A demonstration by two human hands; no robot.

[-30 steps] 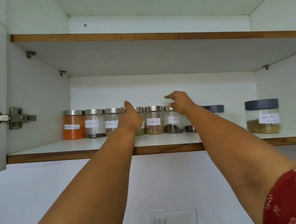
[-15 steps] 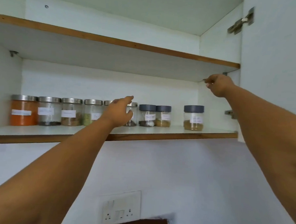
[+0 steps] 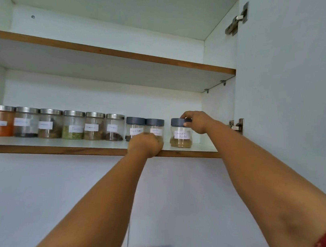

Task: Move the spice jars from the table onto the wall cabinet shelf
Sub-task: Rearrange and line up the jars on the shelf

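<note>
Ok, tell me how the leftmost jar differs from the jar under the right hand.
The leftmost jar has a shiny metal lid and is nearly full of orange powder; the coriander jar has a grey lid, little tan powder, and the right hand gripping it. Both stand upright, labelled.

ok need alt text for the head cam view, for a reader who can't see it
A person's right hand grips the grey lid of the spice jar standing apart at the right end of a wall cabinet shelf. The left hand rests curled at the shelf's front edge, before a row of eight labelled jars.
</note>
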